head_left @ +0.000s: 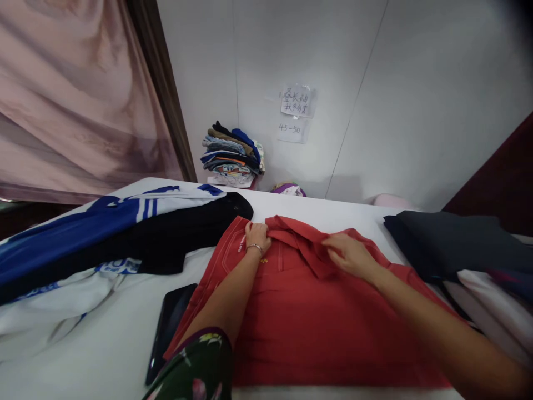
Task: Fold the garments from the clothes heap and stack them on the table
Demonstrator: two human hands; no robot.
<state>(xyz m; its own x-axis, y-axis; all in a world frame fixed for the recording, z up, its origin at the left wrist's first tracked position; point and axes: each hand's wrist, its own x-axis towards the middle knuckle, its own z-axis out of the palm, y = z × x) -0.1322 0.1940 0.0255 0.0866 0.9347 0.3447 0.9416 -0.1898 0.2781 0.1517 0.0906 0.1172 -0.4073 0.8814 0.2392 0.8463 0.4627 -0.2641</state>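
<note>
A red collared shirt (308, 316) lies spread on the white table (104, 339) in front of me. My left hand (257, 235), with a thin bracelet at the wrist, is closed on the shirt's fabric near the left end of the collar. My right hand (348, 254) pinches the folded collar edge near the middle of the shirt's top. Both forearms stretch over the shirt's body.
A blue-and-white garment (79, 228) and a black garment (187, 230) lie at the left. A dark phone (169, 325) rests beside the shirt. Dark folded clothes (453, 239) sit at the right. A stack of folded clothes (232, 154) stands by the wall under paper notes (296, 111).
</note>
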